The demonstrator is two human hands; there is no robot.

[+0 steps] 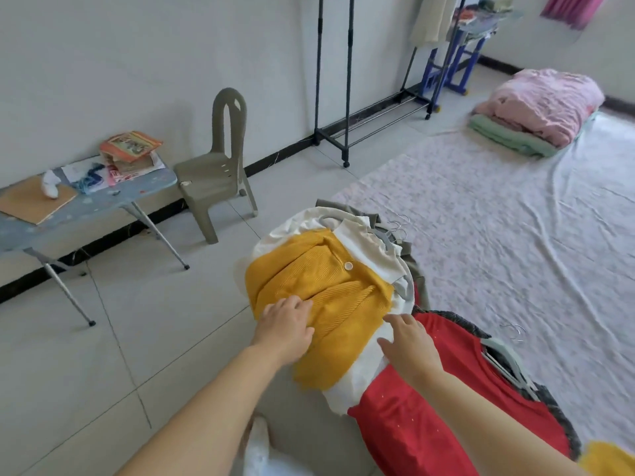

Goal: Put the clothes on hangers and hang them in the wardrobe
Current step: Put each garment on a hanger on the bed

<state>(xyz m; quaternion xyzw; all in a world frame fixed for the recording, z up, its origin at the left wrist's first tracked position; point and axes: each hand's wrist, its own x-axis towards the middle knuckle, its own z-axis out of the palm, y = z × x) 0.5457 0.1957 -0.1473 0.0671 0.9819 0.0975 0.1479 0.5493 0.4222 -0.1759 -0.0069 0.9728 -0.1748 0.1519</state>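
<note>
The yellow cardigan (330,293) lies folded on top of a pile of clothes on the floor, directly ahead of both arms. Its long axis runs away from the person, with the buttoned collar at the far end and the hem at the near end. The left grip (285,324) rests on the cardigan's near left part, fingers loosely bent and flat on the knit, not clamping anything. The right grip (409,341) is spread wide with straight fingers. It touches the white garment (364,242) just beside the cardigan's right edge and holds nothing. The left one is therefore already on the cardigan, and the right is just short of it.

The white garment lies under the cardigan. The red garment (429,407) lies nearer and to the right, under the right forearm. A hanger (508,365) lies on the red garment's far side. More metal hanger hooks (400,225) poke out at the far end of the pile, beyond the cardigan's collar. Reaching those would probably mean stretching across the cardigan, or lifting it first.

The clothes rail (347,80) that serves as the wardrobe stands against the far wall, well apart from the pile, with bare floor between them. A plastic chair (220,166) and a folding tabletop (103,201) stand off to the left, clear of that route. Pink bedding (543,101) sits far right on a pale sheet (515,218).
</note>
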